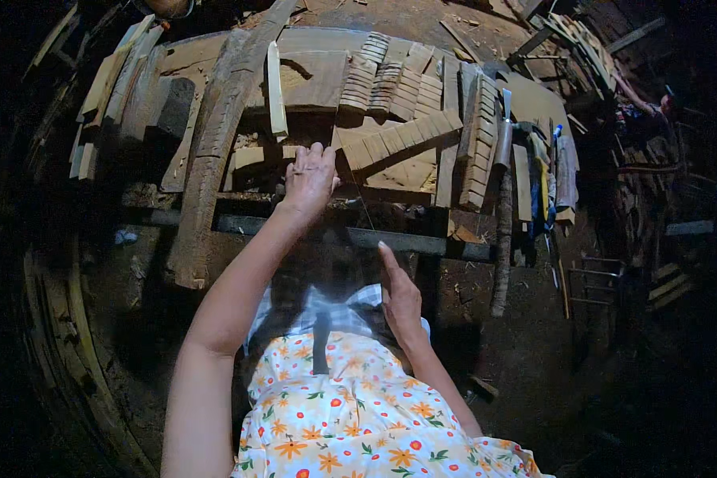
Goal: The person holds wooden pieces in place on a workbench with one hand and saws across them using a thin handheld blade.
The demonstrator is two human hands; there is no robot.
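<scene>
Wooden strip (pixel 259 156) lies on the desk (pixel 430 244) before you, beneath your left hand (pixel 311 179). For sound work, press it firmly and keep those fingers clear of the thin line (pixel 364 209), apparently a blade edge-on. Left fingers bend over it; pinching unconfirmed. Your right hand (pixel 402 303) extends its index, others curled, grip hidden. Strip appears pale, narrow, partly covered.

I observe one pale wooden bar (pixel 256 157), lying crosswise, its right part mostly covered. Beside its right end, I note a slender, straight tool (pixel 364 207), slanting toward the wearer; its type cannot be determined.
</scene>
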